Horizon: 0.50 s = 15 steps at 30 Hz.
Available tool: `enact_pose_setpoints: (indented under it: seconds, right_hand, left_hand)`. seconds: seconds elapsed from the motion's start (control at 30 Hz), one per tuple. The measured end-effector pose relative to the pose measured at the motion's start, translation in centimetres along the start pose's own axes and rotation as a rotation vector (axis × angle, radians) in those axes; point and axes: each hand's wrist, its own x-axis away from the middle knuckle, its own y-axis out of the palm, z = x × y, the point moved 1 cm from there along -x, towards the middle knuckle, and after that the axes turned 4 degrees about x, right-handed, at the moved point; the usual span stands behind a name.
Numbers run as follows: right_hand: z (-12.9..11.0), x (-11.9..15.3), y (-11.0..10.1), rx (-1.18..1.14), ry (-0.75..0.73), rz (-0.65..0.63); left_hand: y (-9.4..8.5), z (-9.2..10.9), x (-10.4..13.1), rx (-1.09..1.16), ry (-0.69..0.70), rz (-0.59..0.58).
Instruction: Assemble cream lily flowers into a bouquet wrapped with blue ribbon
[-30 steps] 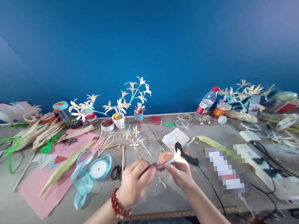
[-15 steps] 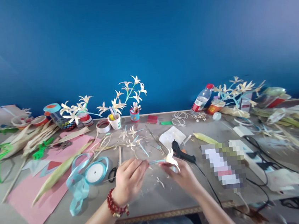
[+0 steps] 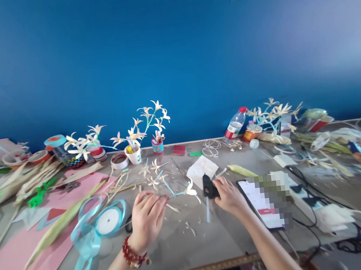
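Fingers of the left hand are pinched together on the thin blue stem of a pale handmade flower; those of the right hand are wrapped around the handle of a black hot-glue gun. The flower is held over the middle of the surface, its head pointing right, near the gun but apparently apart from it. The gun's nozzle faces the far edge, and a translucent glue stick projects from its rear toward the near edge; whether the gun is lifted or resting cannot be told. A crumpled white sheet lies just beyond the gun. Loose flowers lie between the hands and the far edge, where a white paper cup stands. Toward the left edge are a roll of blue ribbon and pink paper bearing a green husk. To the right of the gun lies a smartphone, partly pixelated. By judgement, the step in hand is readying the glue gun beside the held flower; the next move calls for a steady left pinch and a nozzle kept clear of the fingertips.
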Motion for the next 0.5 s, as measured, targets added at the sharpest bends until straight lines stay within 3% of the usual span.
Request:
enact_pose_setpoints:
  seconds: [0.23,0.5]
  right_hand:
    - [1.5,-1.4,-0.7,-0.175,-0.092,-0.037]
    - [2.8,-2.9,-2.8,-0.557,-0.045,-0.013]
  left_hand:
    - [0.0,0.4,-0.4,0.02,0.0,0.033]
    - [0.2,0.3,-0.5,0.029,-0.002,0.028]
